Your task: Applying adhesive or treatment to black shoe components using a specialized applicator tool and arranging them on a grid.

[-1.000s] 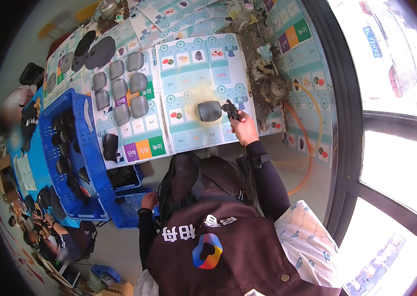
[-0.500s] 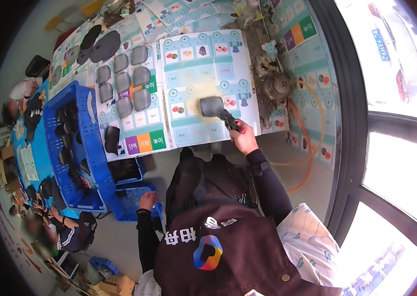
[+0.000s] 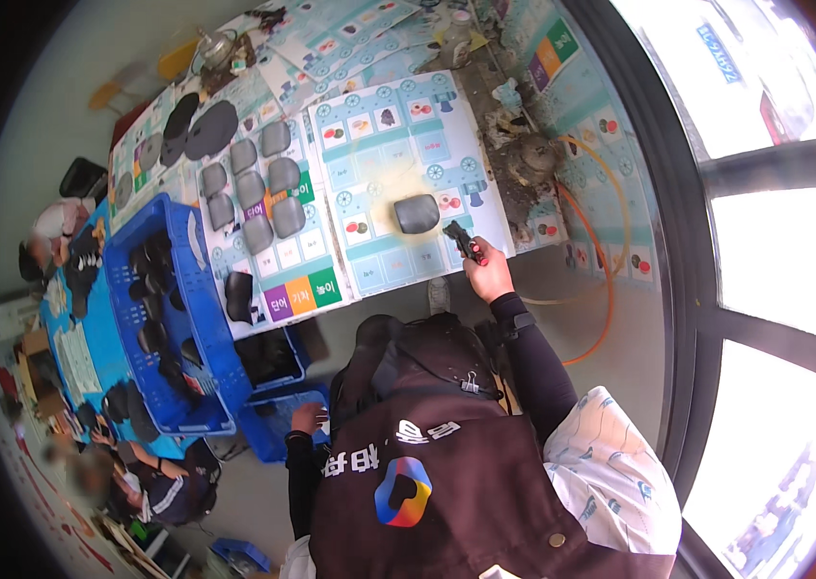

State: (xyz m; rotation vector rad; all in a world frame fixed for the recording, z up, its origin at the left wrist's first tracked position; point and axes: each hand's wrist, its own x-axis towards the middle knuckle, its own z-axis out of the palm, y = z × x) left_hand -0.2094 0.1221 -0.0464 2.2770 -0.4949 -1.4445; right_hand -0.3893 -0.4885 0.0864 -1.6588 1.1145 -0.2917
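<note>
Black spray gun (image 3: pixel 463 243) gripped in your right hand (image 3: pixel 490 275), your left hand (image 3: pixel 309 418) too unclear to tell, you could blow the grey pad (image 3: pixel 417 214), at the gun's ten o'clock, askew by spraying too close.

Strong daylight enters through the tall black-framed glass panes (image 3: pixel 784 261) right of the table covered in teal-and-white printed paper sheets (image 3: pixel 360 174), washing much of the glass out to white. The table is brightly lit; the smooth dark-grey rounded pad (image 3: pixel 417 214) on it carries a soft sheen. Left of the table, a dark-clothed co-worker with white stripes (image 3: pixel 176 482) sits dimmer, partly blurred. Fisheye distortion bends straight edges, and blackness rings the view.
</note>
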